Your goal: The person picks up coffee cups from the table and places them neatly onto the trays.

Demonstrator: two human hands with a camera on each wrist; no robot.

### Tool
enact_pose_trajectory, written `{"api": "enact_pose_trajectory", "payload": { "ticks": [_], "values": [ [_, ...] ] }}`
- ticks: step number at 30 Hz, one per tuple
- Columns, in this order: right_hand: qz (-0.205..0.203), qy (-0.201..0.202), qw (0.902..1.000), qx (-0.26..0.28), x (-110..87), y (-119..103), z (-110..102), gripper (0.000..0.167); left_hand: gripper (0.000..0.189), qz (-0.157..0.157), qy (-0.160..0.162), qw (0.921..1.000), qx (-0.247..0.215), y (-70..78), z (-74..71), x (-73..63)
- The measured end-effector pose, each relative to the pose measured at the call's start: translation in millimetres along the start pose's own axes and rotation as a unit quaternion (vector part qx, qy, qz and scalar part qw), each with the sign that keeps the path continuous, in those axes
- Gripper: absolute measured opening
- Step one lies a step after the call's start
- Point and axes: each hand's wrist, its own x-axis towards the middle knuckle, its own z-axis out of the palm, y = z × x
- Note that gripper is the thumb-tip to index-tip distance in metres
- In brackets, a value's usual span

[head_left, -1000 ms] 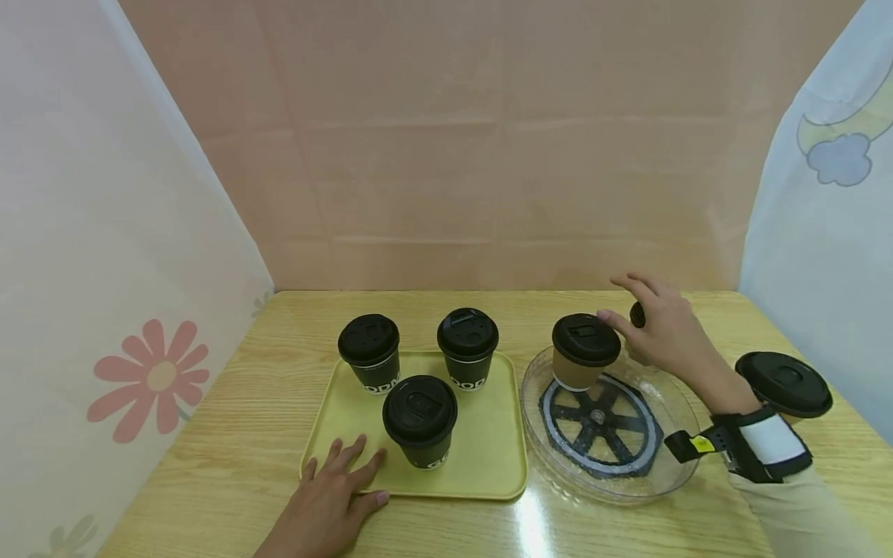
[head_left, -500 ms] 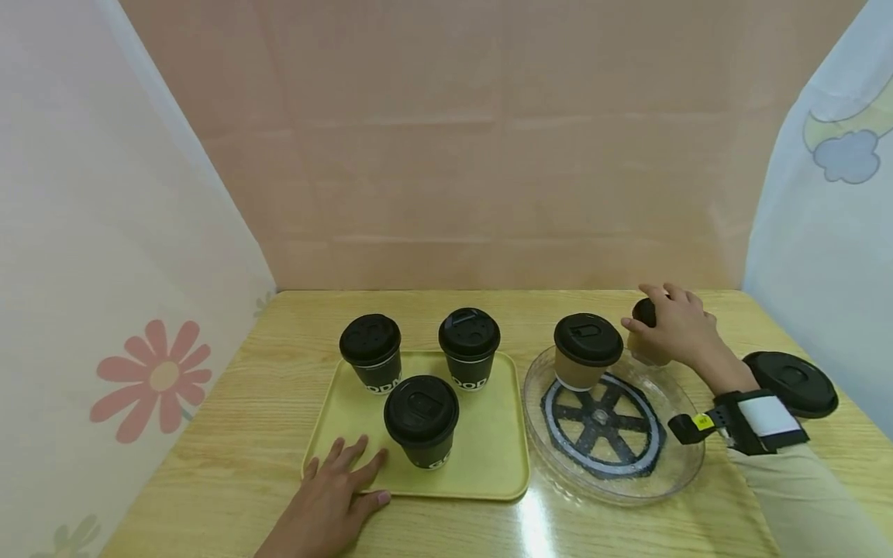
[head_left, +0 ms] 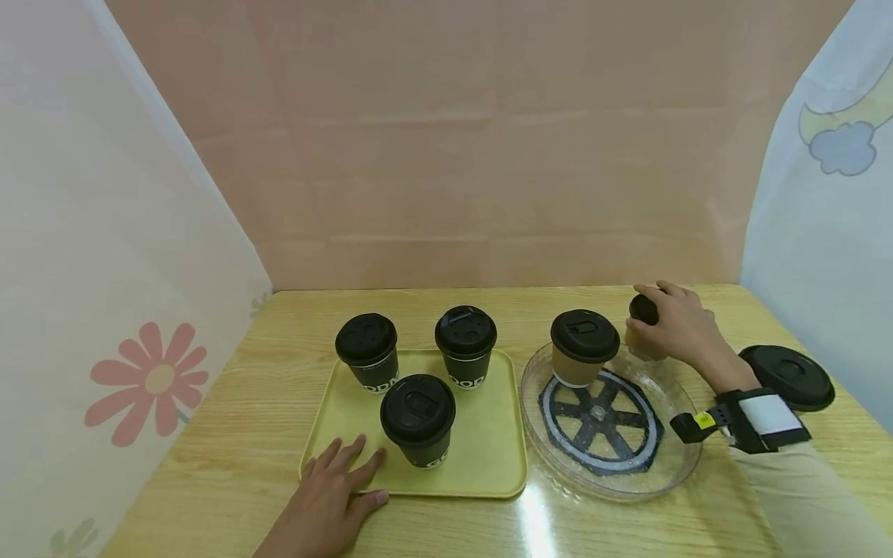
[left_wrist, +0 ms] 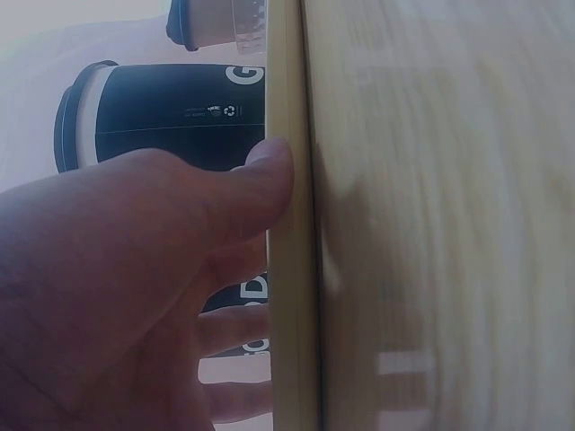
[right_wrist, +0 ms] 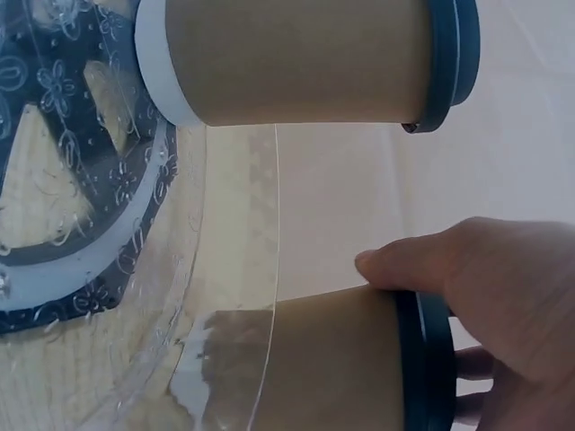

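My right hand [head_left: 682, 324] holds a brown paper cup [right_wrist: 337, 359] by its black lid [head_left: 643, 309], with the thumb near the lid's edge. This cup stands behind the clear round dish [head_left: 558, 473], apart from a second brown cup [head_left: 576, 367] with a black lid, which stands in the dish. My left hand [head_left: 324, 496] lies spread at the front left of the yellow tray [head_left: 488, 473]. Its fingers rest on the tray and its thumb touches the rim. Three black lidded cups stand on the tray; nearest is the front cup [head_left: 418, 422].
A spoked dark wheel shape with a pale ring [head_left: 652, 446] shows through the dish. To the right of my right wrist is a wide black lid [head_left: 787, 377], with what lies under it hidden. Cloth walls [head_left: 446, 155] close off the back and sides of the wooden table [head_left: 230, 418].
My right hand has moved from beside the cup in the dish to the right and taken hold of the brown cup behind it. My left hand has stayed on the tray.
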Motion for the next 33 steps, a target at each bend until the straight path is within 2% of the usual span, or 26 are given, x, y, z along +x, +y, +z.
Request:
{"api": "enact_pose_trajectory", "payload": {
  "ticks": [8, 13, 16, 25, 33],
  "values": [
    [-0.023, 0.104, 0.9943, 0.001, -12.8, -9.8, -10.4, 0.061, 0.053, 0.005, 0.004, 1.0, 0.001, -0.8, 1.1, -1.3],
    [-0.06, 0.19, 0.9799, -0.007, -28.3, -20.5, -23.5, 0.062, 0.052, 0.003, 0.003, 1.0, 0.003, -0.3, 1.2, -0.3],
    [-0.085, 0.225, 0.9706, -0.008, -37.7, -28.2, -30.2, 0.063, 0.052, -0.002, -0.003, 1.0, 0.003, -0.1, 0.6, 0.9],
    [-0.128, 0.242, 0.9618, 0.001, -67.8, -51.4, -45.7, 0.065, 0.054, -0.006, -0.015, 0.9999, -0.001, -0.2, -1.4, 0.7],
    [-0.158, 0.219, 0.9627, 0.014, -92.9, -74.8, -49.9, 0.068, 0.053, -0.01, -0.019, 0.9998, -0.004, 0.2, -1.6, 1.4]
  ]
}}
